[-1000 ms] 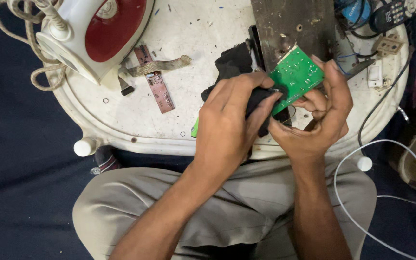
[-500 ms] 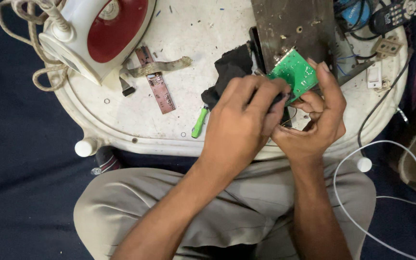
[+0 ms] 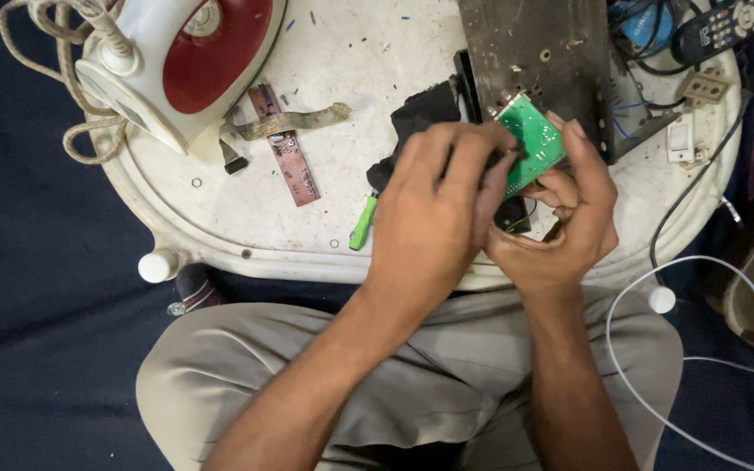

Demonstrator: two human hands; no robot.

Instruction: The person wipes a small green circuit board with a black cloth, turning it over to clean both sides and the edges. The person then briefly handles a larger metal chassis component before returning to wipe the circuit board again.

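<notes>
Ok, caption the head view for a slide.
Both hands, left hand and right hand, grip a green circuit board over a white table.

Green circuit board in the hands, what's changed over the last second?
The small green circuit board has tilted up and shifted slightly away from the person, toward the dark metal plate. The left hand slid further over it, exposing more of the green-handled tool beneath. The right hand still cradles the board. The red-and-white clothes iron stayed put.
</notes>
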